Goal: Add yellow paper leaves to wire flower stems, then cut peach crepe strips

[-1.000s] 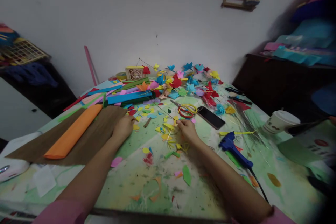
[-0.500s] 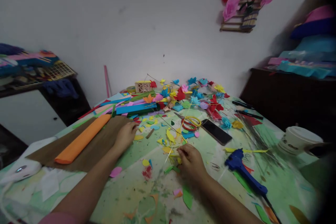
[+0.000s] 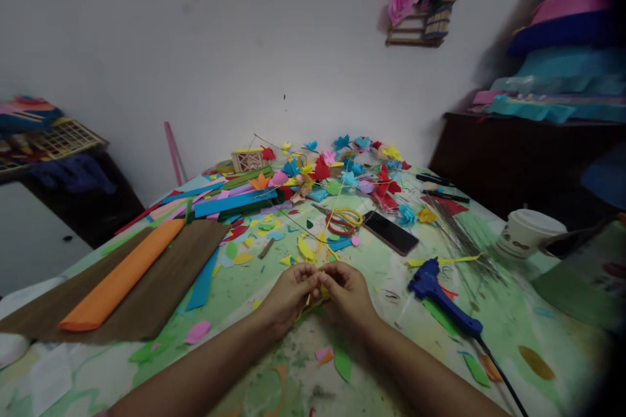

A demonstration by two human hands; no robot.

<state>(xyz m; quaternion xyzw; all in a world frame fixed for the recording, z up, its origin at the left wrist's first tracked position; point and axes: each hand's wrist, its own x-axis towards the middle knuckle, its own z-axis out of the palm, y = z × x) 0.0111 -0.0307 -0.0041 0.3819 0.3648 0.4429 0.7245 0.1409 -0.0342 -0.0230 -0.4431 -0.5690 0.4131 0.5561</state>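
Note:
My left hand [image 3: 289, 294] and my right hand [image 3: 351, 294] meet over the near middle of the table, fingertips touching. Both are closed in a pinch around a thin yellow stem [image 3: 308, 300], a bit of which shows below the fingers. The fingers hide the exact spot they grip. Just beyond them lie yellow paper petals [image 3: 306, 249] and scissors [image 3: 342, 221] with red and yellow handles. To the right of my hands rests a blue glue gun [image 3: 443, 300], its cord running toward the near edge.
Brown crepe paper [image 3: 169, 280] with an orange roll [image 3: 122, 277] covers the left side. Paper flowers [image 3: 349, 177] crowd the back. On the right are a phone [image 3: 390, 232], thin wires [image 3: 462, 234] and a lidded paper cup [image 3: 528, 234]. Paper scraps are scattered about.
My left hand has moved right from beside the brown paper to meet my right hand at the stem. The view has turned slightly right.

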